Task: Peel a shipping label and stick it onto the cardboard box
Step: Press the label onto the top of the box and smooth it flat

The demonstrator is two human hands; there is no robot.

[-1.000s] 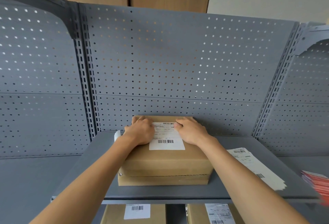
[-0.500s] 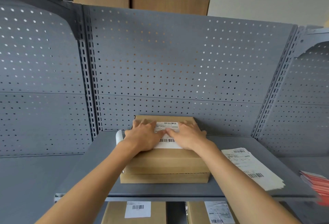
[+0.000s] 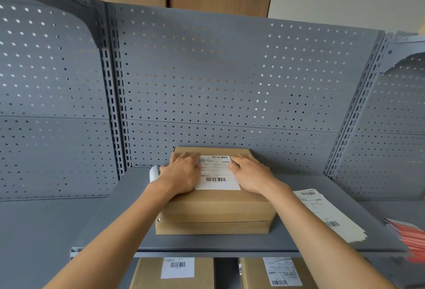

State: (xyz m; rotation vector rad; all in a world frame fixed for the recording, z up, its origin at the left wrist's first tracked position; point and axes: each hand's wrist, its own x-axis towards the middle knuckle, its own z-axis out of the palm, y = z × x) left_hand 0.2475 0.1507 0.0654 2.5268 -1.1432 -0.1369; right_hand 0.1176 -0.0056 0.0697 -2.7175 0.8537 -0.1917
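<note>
Box: a flat brown cardboard box [image 3: 216, 206] sits on a grey metal shelf [image 3: 110, 215], its far edge close to the grey perforated back panel [image 3: 230, 86].
Label: a white rectangular shipping label with black barcodes [image 3: 217, 173] lies flat on the box's top face, between the two hands.
Left hand: the left hand [image 3: 184, 175] lies palm down on the box top, fingers extended and flat, covering the label's left edge; it grips nothing.
Right hand: the right hand [image 3: 251, 175] lies palm down at the label's right edge, fingers stretched out towards the far side, thumb on the label; nothing is grasped.
Backing: a curled white strip of paper [image 3: 153, 173] stands on the shelf just left of the box, beside the left wrist.
Spare labels: a stack of white printed label sheets [image 3: 328, 215] lies on the shelf to the right, apart from the box.
Red items: a pile of red and white flat packets [image 3: 407, 236] sits at the far right edge.
Below: two more labelled brown cartons [image 3: 174, 272] show under the shelf.
</note>
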